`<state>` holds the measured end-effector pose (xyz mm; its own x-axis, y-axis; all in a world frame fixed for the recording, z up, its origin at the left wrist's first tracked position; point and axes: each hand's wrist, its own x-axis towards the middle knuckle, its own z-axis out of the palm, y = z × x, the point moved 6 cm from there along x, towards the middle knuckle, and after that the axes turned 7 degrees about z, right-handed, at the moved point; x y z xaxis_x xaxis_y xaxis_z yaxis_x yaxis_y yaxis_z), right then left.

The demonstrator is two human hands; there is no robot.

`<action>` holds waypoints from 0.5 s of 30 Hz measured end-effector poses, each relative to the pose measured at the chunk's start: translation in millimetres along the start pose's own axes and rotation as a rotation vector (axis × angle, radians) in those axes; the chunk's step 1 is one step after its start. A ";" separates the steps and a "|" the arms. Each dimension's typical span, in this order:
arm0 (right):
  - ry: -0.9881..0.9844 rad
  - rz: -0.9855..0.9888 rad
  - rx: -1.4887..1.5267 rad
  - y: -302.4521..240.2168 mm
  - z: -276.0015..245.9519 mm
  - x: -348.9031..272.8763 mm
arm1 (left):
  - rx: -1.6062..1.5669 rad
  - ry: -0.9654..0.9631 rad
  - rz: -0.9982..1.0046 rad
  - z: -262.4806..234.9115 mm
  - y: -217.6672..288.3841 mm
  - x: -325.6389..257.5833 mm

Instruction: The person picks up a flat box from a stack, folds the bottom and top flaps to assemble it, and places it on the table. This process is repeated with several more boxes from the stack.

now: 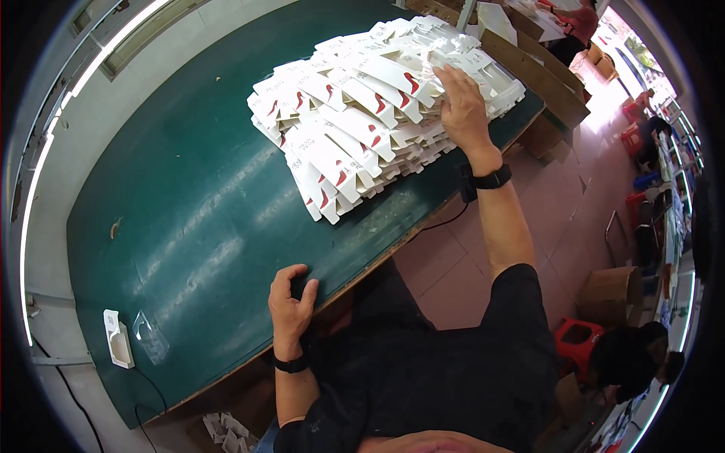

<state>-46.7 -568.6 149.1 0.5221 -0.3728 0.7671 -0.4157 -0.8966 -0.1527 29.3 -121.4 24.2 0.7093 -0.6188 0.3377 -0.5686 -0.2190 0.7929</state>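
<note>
Dark-green, flat tabletop point(189, 181) is bearing heaped white, red-printed cardboard cartons point(351, 124) toward its far right; the open right hand point(464, 112) is reaching over them; the empty left hand point(291, 307) is curving loosely open at the near edge; light touch should be preventing slides.

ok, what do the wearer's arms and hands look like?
Left hand and right hand are ungloved; arms bare below short black sleeves. Black left band and right band at the wrists, the right with a small dark block. A thin black cable shows just below; can't tell if it's attached.
</note>
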 end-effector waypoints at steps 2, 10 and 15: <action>-0.015 -0.009 -0.011 -0.1 2.2 4.7 | -0.001 0.000 0.003 0.3 -0.4 0.9; -0.082 -0.050 -0.042 -4.3 10.9 11.0 | -0.014 0.005 -0.013 0.6 -2.3 0.2; -0.023 -0.068 0.035 -1.9 9.8 8.5 | -0.010 0.010 -0.009 -0.2 -2.5 -0.1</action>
<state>-34.2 -572.5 149.8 0.5658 -0.3154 0.7618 -0.3521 -0.9279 -0.1226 30.8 -120.6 22.2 0.7185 -0.6092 0.3357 -0.5579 -0.2166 0.8011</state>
